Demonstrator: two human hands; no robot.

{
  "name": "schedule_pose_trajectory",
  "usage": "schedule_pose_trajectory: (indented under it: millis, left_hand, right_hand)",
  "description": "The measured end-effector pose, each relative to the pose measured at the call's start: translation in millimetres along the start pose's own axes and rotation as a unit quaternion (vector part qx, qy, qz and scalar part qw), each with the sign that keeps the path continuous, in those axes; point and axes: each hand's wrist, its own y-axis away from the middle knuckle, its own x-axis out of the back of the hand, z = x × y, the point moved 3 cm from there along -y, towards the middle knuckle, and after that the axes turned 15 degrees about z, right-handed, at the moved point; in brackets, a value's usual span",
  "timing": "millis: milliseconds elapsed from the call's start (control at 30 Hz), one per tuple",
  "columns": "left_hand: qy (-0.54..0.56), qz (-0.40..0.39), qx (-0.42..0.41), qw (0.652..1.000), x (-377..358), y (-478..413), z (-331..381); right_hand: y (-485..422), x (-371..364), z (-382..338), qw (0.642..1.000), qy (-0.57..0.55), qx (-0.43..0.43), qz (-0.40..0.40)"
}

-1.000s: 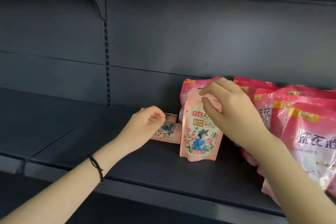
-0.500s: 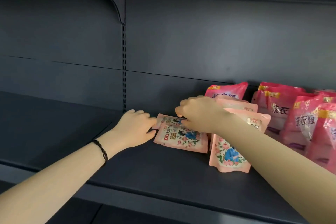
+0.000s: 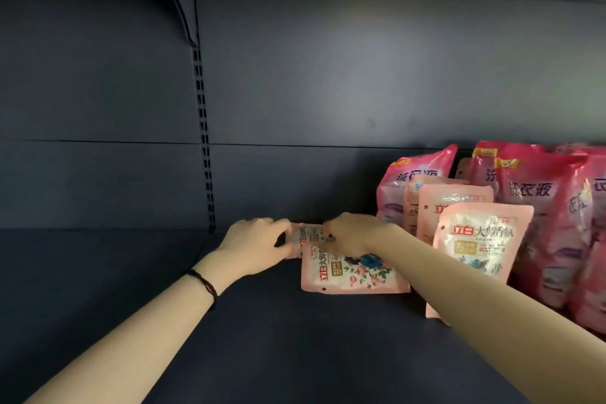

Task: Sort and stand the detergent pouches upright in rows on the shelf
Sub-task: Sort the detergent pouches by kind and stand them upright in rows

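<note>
Since the earlier frame our right hand (image 3: pixel 349 234) has left the standing pouch (image 3: pixel 482 239) at centre right and joined our left hand (image 3: pixel 259 241). Both now pinch a rear flat pouch (image 3: pixel 306 238), mid-frame on the shelf (image 3: pixel 295 354). It overlaps a second flat pouch (image 3: pixel 351 274), likely to raise it into the row.

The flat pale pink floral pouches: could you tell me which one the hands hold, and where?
Both hands, left and right, grip the rear flat pale pink pouch, at its opposite ends.
</note>
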Motion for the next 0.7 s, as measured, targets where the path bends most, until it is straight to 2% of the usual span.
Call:
schedule_pose_trajectory:
  millis: [233,400,467,533,700]
  left_hand:
    - [0.122,-0.060,0.065,0.989,-13,8,-9]
    - [0.205,-0.093,0.128,0.966,-5,21,-9]
    - [0.280,-0.100,0.166,0.940,1,26,-8]
    - [0.360,-0.107,0.204,0.904,8,30,-6]
    - [0.464,-0.053,0.255,0.847,22,31,1]
  right_hand:
    - [-3,-20,-2,0.990,-0.130,-0.053,-0.025]
    - [-1,-13,-7,0.975,-0.218,-0.043,-0.027]
    - [3,-7,-9,0.971,-0.237,-0.037,0.014]
    - [4,2,-10,0.958,-0.265,-0.048,0.096]
    - [4,30,-4,0.880,-0.346,-0.136,0.295]
